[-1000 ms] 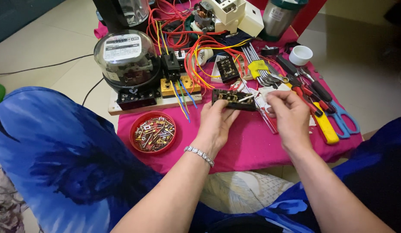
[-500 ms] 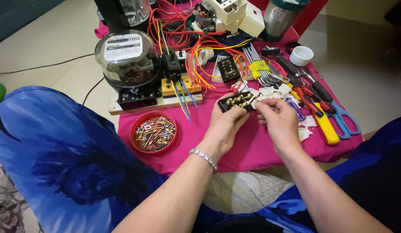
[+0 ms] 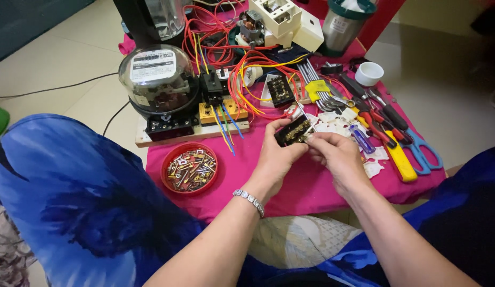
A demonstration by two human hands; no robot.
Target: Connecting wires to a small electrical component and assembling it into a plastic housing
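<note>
My left hand (image 3: 275, 157) grips a small black terminal block with brass screws (image 3: 293, 131), lifted a little above the pink cloth (image 3: 306, 186). My right hand (image 3: 338, 157) is pinched against the block's right end, thumb and forefinger on it. A silver bracelet (image 3: 248, 201) sits on my left wrist. Whether the right fingers hold a small part is hidden.
A red lid of several screws (image 3: 190, 168) lies left of my hands. Behind it stand a glass-domed electric meter (image 3: 158, 79) on a board, tangled red and yellow wires (image 3: 242, 64), another black block (image 3: 281, 90). Pliers, a yellow cutter (image 3: 399, 159) and blue scissors (image 3: 423, 154) lie right.
Both hands lifted the terminal block off the cloth and tilted it upward; the right hand closed in on its right end.
</note>
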